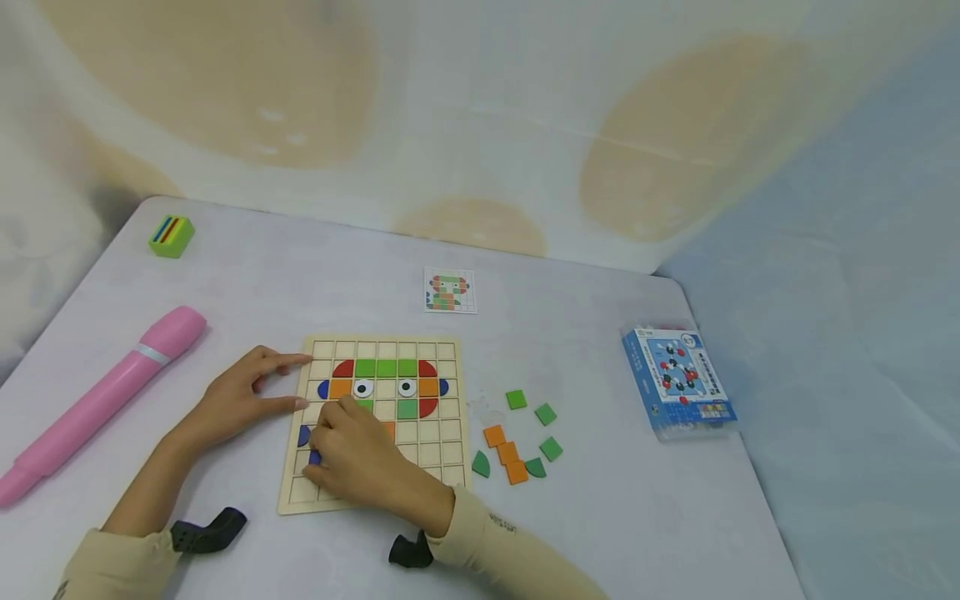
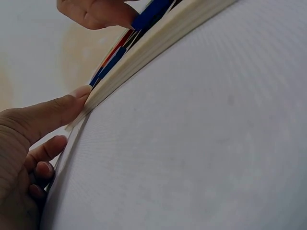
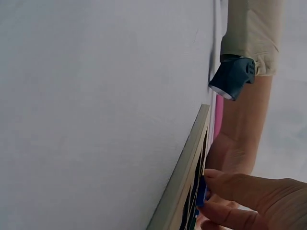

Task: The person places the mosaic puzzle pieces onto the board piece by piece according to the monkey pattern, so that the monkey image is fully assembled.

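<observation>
A wooden grid board [image 1: 427, 492] lies flat, bearing coloured tiles and two eye discs set out as a face. At its left edge, my left hand [image 1: 243, 396] rests its thumb and index fingertips, spread apart; the thumb touches the rim in the left wrist view. My right hand [image 1: 360, 454] is over the board's lower left part, hiding several squares. Between its thumb and finger it pinches a small blue piece [image 3: 201, 190], low over the grid. Another blue half-round piece [image 1: 303, 435] sits in the left column just above.
Loose green tiles [image 1: 551, 449] and orange tiles [image 1: 507, 452] lie right of the board. A pattern card [image 1: 450, 291] is behind it. A pink tube [image 1: 112, 400] and a green block [image 1: 172, 237] are at left, a blue box [image 1: 678, 379] at right.
</observation>
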`<state>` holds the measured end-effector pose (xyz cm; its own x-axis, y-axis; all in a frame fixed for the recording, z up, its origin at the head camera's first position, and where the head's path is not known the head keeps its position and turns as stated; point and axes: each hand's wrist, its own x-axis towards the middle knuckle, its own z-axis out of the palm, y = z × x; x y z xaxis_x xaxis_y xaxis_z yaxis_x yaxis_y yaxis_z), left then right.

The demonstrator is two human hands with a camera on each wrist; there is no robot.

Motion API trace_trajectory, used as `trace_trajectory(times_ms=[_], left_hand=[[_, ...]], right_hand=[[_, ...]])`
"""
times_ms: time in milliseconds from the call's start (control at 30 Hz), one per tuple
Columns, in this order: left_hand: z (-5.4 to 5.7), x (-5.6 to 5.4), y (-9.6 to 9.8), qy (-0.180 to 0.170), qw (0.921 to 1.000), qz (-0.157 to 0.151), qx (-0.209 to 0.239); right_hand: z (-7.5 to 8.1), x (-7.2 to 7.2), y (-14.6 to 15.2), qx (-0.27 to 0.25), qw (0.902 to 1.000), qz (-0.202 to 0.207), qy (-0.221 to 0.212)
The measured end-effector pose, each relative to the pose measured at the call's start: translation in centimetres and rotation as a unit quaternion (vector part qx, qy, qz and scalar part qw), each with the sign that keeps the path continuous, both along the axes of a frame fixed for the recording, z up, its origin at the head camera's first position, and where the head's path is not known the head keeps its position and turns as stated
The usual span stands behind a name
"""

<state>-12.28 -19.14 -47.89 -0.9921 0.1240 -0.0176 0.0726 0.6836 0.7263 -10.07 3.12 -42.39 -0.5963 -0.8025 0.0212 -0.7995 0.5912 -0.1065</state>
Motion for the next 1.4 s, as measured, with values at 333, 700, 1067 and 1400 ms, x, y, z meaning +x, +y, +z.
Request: trace_trajectory(times_ms=[333, 700, 1067, 1400], left_hand=[[-0.3, -0.1, 0.0, 0.004, 1.0000, -0.002, -0.002], [-0.4, -0.3, 0.1, 0.004, 1.0000, -0.001, 0.009], [-0.7, -0.1, 0.1, 0.025, 0.9997, -0.001, 0.002], [-0.8, -0.1, 0.0, 0.018, 0.9998, 0.002, -0.011]], right_hand=[[-0.3, 0.3, 0.6, -0.008, 0.9999, -0.003, 0.014], [-0.4, 0.3, -0.3, 0.008, 0.9993, 0.013, 0.034], [0.2, 0.3, 1.8, 0.007, 0.9995, -0.018, 0.024], [1.4, -2.2, 13.0, -0.067, 0.9843, -0.162, -0.021]])
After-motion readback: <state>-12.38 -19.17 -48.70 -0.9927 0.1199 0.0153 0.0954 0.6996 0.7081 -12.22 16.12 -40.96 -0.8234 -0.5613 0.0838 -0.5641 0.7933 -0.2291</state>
